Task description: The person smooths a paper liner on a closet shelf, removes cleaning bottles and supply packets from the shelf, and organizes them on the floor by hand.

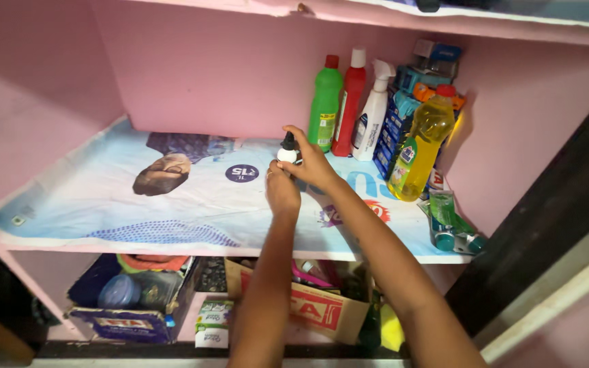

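White and black, the small bottle (288, 151) stands on the shelf (172, 204) just left of the green bottle (325, 103); your right hand (311, 163) fingers clamp its top, your left hand (282, 189) fingers close around its base

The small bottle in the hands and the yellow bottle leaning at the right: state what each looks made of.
Small bottle: probably opaque white plastic with a black cap, held by the left hand and right hand; too small to be sure. Yellow bottle: clear glossy plastic, since light glows through the liquid; red cap.
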